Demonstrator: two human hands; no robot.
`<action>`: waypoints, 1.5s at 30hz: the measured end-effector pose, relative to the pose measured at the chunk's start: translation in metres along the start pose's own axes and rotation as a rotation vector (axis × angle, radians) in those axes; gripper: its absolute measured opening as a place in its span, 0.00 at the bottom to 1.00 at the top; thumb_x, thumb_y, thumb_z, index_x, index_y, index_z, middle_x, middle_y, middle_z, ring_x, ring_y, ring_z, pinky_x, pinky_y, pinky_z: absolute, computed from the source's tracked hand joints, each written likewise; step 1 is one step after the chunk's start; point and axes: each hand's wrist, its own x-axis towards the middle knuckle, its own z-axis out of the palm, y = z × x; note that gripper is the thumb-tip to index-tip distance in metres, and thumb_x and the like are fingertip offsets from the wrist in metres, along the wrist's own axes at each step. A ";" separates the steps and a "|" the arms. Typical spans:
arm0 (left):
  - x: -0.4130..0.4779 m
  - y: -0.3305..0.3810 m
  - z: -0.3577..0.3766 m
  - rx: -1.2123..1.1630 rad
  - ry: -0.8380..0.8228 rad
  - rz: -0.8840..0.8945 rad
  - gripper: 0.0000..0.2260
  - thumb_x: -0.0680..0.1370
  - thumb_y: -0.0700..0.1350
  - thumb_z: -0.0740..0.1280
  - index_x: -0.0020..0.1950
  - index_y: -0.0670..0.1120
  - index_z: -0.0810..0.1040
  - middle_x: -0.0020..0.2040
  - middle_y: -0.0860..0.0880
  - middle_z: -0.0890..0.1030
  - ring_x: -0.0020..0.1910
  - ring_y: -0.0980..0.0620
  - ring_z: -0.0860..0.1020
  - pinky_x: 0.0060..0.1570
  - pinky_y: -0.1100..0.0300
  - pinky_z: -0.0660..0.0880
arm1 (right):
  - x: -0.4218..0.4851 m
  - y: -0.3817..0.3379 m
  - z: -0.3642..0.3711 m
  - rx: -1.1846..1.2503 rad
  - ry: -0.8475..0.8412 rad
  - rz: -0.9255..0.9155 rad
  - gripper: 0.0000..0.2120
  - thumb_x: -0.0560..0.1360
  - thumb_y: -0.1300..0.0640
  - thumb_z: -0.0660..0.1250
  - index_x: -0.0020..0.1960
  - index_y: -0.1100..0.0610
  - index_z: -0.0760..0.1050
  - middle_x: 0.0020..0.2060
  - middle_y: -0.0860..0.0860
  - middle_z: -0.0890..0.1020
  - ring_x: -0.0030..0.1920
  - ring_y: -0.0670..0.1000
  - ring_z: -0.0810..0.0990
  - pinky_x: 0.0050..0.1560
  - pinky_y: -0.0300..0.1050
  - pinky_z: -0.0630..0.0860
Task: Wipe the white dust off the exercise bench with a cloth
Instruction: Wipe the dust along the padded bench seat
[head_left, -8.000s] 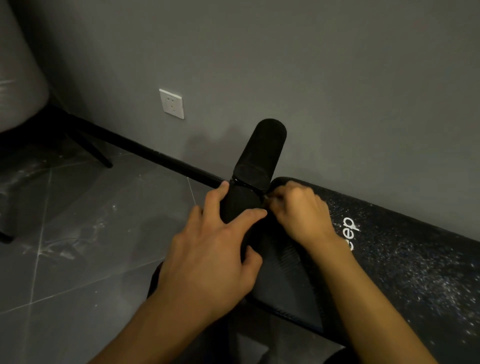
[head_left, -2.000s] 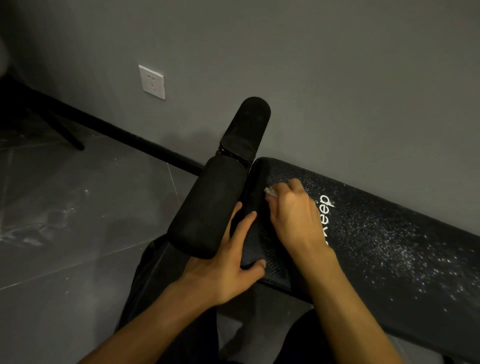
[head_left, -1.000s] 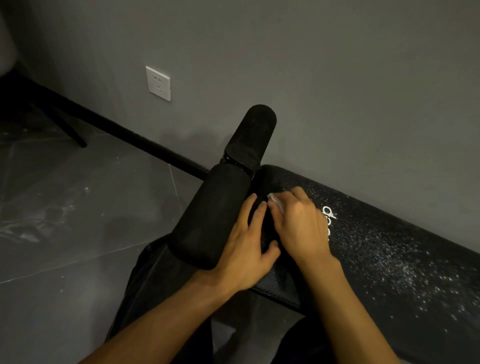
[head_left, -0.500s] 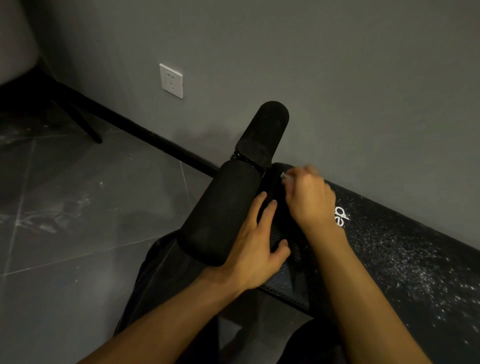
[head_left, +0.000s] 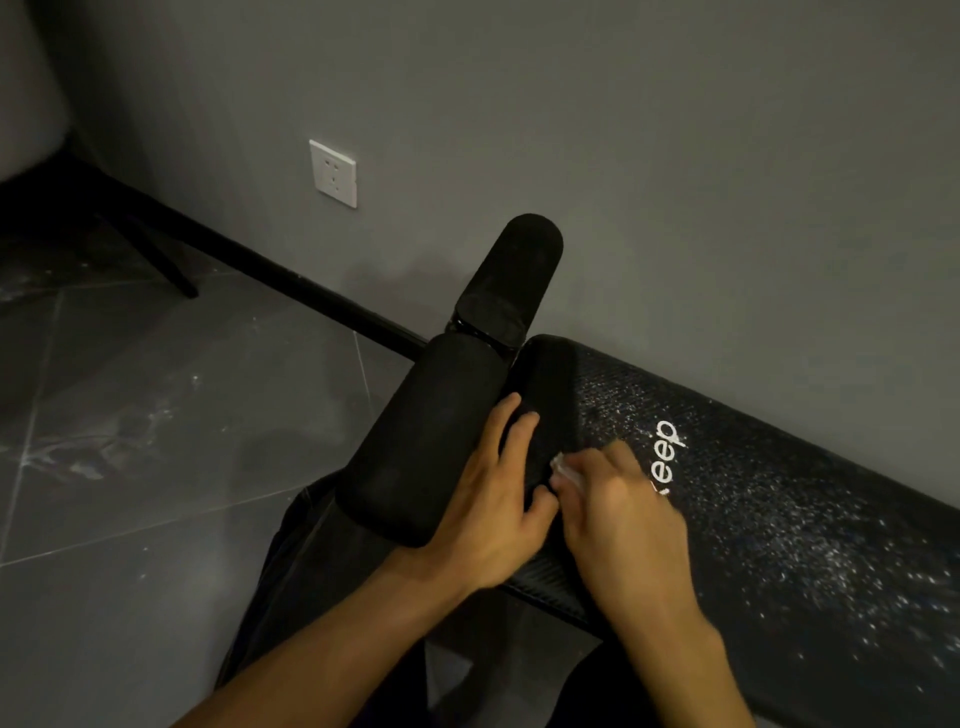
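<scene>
Our right hand (head_left: 618, 525) bunches the white cloth (head_left: 566, 470) on the exercise bench (head_left: 737, 613), just left of the logo (head_left: 665, 452). Left hand (head_left: 493, 514) rests flat further left, fingers straight; white dust (head_left: 831, 561) speckles right of the logo.

our left hand (head_left: 488, 519) and right hand (head_left: 618, 525) are bare, the right one blurred. the left forearm (head_left: 332, 639) and right forearm (head_left: 685, 670) are bare from the wrists as far as we can see. below the bench (head_left: 779, 519) we wear dark trousers (head_left: 311, 571), plain cloth with soft creases.
</scene>
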 end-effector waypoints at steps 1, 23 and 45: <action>0.000 0.000 -0.001 0.014 -0.001 -0.002 0.30 0.83 0.45 0.64 0.83 0.46 0.56 0.85 0.49 0.48 0.72 0.69 0.41 0.59 0.85 0.34 | 0.004 0.000 0.003 0.010 0.016 0.006 0.13 0.82 0.45 0.60 0.61 0.48 0.77 0.54 0.46 0.74 0.45 0.52 0.82 0.40 0.48 0.77; -0.006 -0.010 0.005 0.101 0.108 0.141 0.17 0.82 0.37 0.65 0.71 0.44 0.78 0.78 0.38 0.67 0.76 0.49 0.52 0.66 0.81 0.35 | -0.097 0.007 0.021 0.172 0.085 -0.003 0.10 0.75 0.40 0.64 0.51 0.44 0.75 0.45 0.42 0.76 0.34 0.48 0.81 0.27 0.46 0.75; -0.015 -0.012 0.028 0.298 0.072 0.125 0.20 0.81 0.49 0.55 0.72 0.53 0.76 0.77 0.46 0.70 0.79 0.41 0.63 0.75 0.39 0.64 | -0.086 0.019 0.014 0.242 0.079 0.105 0.10 0.78 0.42 0.63 0.56 0.43 0.76 0.50 0.40 0.76 0.42 0.46 0.81 0.37 0.45 0.75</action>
